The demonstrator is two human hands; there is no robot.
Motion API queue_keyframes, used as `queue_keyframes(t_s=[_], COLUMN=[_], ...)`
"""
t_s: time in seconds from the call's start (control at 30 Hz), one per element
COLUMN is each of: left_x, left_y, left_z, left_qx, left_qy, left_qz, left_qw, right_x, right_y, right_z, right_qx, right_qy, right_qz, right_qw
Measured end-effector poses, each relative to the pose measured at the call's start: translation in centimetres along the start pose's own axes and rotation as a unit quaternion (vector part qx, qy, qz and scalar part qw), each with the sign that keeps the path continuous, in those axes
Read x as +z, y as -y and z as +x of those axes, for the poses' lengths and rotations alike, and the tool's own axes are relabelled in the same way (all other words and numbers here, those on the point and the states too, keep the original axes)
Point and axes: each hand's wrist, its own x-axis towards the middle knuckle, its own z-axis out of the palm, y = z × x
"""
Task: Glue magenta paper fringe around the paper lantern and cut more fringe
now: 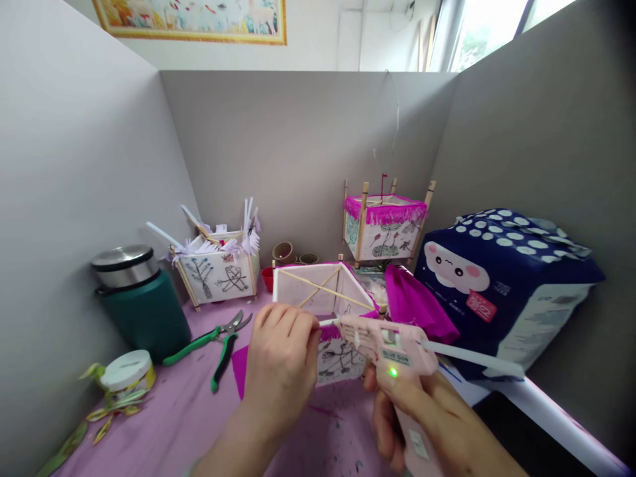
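My right hand point(422, 417) grips a pink glue gun point(392, 351) with a green light lit and a white glue stick out the back. Its nozzle points left at the top front edge of a small paper lantern point(322, 288) with a bamboo frame and ink drawings. My left hand point(281, 364) is curled in front of the lantern, its fingertips pinched at the nozzle tip against the lantern's magenta fringe. What the fingers pinch is too small to make out.
Green-handled pliers point(218, 341) lie on the purple table cover point(183, 411). A teal flask point(136, 301), a tape roll point(126, 372), a white-fringed lantern point(218, 271), a magenta-fringed lantern point(385, 228), magenta paper point(417, 305) and a navy tissue pack point(501, 285) stand around. Grey partitions enclose the desk.
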Motion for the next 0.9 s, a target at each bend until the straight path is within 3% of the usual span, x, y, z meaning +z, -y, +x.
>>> queue_keyframes(t_s=[0.2,0.47,0.9], left_x=[0.0,-0.1,-0.1], left_y=[0.0,-0.1,-0.1], left_z=[-0.1,0.0,-0.1], left_qx=[-0.002,-0.002,0.003], left_qy=[0.000,0.004,0.004], left_qz=[0.000,-0.002,0.004], left_qw=[1.000,1.000,1.000], right_x=[0.5,0.1,0.4], right_y=[0.9,-0.4,0.6], right_z=[-0.1,0.1,-0.2], right_qx=[-0.009,-0.005,-0.025], right_qy=[0.019,-0.015,-0.014], right_qz=[0.000,0.001,-0.017], right_qw=[1.000,1.000,0.999])
